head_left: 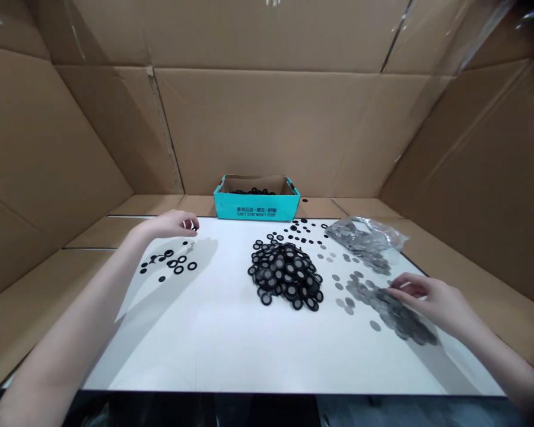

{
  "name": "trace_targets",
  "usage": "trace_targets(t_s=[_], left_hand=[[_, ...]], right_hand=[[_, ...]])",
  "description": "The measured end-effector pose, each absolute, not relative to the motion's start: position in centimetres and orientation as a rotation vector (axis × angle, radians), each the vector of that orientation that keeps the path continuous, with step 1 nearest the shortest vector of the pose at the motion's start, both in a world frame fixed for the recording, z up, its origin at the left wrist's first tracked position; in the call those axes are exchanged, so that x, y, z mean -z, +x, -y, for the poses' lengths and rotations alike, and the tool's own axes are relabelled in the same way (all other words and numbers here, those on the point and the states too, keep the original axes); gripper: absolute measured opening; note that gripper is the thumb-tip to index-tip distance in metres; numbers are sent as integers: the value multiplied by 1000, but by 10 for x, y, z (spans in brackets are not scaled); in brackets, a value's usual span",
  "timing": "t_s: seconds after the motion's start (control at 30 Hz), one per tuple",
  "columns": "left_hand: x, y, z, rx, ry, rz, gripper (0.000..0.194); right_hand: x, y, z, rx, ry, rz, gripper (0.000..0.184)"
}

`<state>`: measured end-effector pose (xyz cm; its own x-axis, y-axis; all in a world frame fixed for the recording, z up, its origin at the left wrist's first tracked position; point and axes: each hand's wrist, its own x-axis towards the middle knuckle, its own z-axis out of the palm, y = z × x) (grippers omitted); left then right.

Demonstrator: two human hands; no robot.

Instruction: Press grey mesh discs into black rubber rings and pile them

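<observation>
Two hands [171, 224] [434, 301], one teal box [257, 206], one plastic bag [360, 237], two disc heaps [285, 276] [391, 311]

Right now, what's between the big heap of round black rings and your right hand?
In the head view, flat round grey discs lie scattered on the white board, between the heap of round black rings and the right hand.

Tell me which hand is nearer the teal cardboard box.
Left. The left hand is nearer, out to the left of the teal cardboard box. The right hand is farther off, to the box's right and closer to the camera, at the grey discs.
</observation>
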<state>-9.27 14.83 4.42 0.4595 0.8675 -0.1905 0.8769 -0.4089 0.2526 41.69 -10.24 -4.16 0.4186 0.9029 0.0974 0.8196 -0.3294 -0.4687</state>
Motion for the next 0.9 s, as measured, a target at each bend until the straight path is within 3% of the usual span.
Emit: trace_targets(t_s=[0.23, 0.47, 0.6, 0.73, 0.9], left_hand=[[-40, -86, -146, -238, 2354, -1366, 50], [-37, -66, -137, -595, 2261, -1096, 39], [-47, -49, -117, -695, 2189, -900, 35], [-65, -23, -90, -750, 2134, -718, 32], [-92, 10, -64, -845, 1960, -344, 21]], right_hand=[[30, 421, 94, -304, -2151, 1428, 36], [22, 398, 88, -293, -1955, 1474, 33], [3, 361, 72, -388, -1720, 1455, 27], [-26, 304, 48, -459, -1494, 1467, 35], [-64, 231, 27, -502, -1069, 1481, 22]])
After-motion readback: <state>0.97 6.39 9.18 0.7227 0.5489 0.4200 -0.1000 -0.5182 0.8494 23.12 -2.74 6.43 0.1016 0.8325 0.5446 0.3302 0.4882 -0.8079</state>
